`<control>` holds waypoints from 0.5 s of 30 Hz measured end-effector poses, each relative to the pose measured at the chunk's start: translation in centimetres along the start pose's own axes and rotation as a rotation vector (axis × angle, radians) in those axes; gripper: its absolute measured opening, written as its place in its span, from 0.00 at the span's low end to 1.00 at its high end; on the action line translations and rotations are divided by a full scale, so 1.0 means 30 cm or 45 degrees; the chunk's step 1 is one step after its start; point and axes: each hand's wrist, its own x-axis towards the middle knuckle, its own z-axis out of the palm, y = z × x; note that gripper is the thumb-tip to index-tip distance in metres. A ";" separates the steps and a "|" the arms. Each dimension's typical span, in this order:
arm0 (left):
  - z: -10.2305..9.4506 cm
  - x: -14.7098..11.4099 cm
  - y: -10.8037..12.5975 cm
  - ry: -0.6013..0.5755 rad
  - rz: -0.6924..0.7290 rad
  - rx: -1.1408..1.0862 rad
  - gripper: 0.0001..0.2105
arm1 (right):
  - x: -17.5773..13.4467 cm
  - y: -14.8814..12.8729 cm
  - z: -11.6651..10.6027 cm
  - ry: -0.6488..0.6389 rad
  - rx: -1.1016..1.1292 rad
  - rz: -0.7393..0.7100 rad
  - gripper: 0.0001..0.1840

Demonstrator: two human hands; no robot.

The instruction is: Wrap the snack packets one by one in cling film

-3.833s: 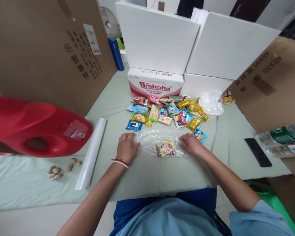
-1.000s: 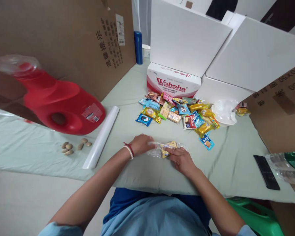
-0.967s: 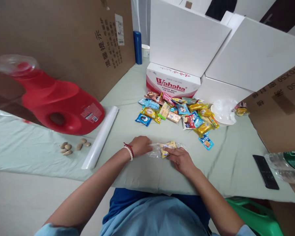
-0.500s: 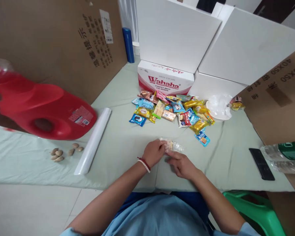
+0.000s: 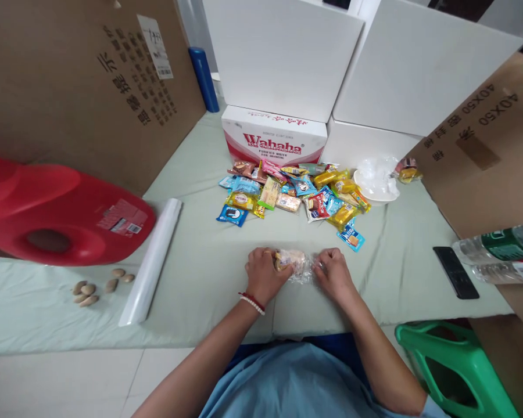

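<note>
At the far left stands a tall brown carton (image 5: 70, 87) printed with dark characters, and nearer, in front of it, a big red jug (image 5: 87, 220) lies tilted, its label facing up. Near the jug, on the pale green cloth (image 5: 209, 244), small brown oval pieces (image 5: 87, 288) sit in two loose groups. Just right of them a white roll (image 5: 152, 267) lies slantwise, its near end pointing left. Farther off, a blue cylinder (image 5: 204, 80) stands beside the carton.

Toward the middle, a red and white Wahaha box (image 5: 274, 139) sits at the far side below a white panel (image 5: 283, 58), with a heap of wrapped snacks (image 5: 287, 202) in front of it. Nearer, the left hand (image 5: 265, 276), with a red and a white bracelet at its wrist, grips the left end of a snack packet (image 5: 290, 259) wrapped in clear film (image 5: 304, 268), thumb on the near side. The right hand (image 5: 335, 276) has its fingers drawn together, pinching the film's right end.

Farther right are a white bowl (image 5: 386, 197) and another packet (image 5: 407, 171) just beside it. Nearer, a black phone (image 5: 455, 273) lies by two clear bottles (image 5: 501, 249), and below the table edge is a green stool (image 5: 462, 360).
</note>
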 end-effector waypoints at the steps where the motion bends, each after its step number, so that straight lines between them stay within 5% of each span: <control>1: 0.008 -0.011 0.009 0.005 0.040 -0.047 0.18 | -0.012 -0.013 -0.005 -0.004 0.101 0.038 0.02; 5: 0.062 -0.067 0.046 0.145 0.265 -0.115 0.14 | -0.056 -0.079 0.008 -0.182 0.726 0.229 0.09; 10: 0.118 -0.127 0.057 0.498 0.808 0.061 0.15 | -0.099 -0.139 0.070 -0.129 1.501 0.386 0.19; 15: 0.139 -0.169 0.049 0.191 1.206 -0.131 0.26 | -0.113 -0.153 0.084 -0.051 1.763 0.548 0.25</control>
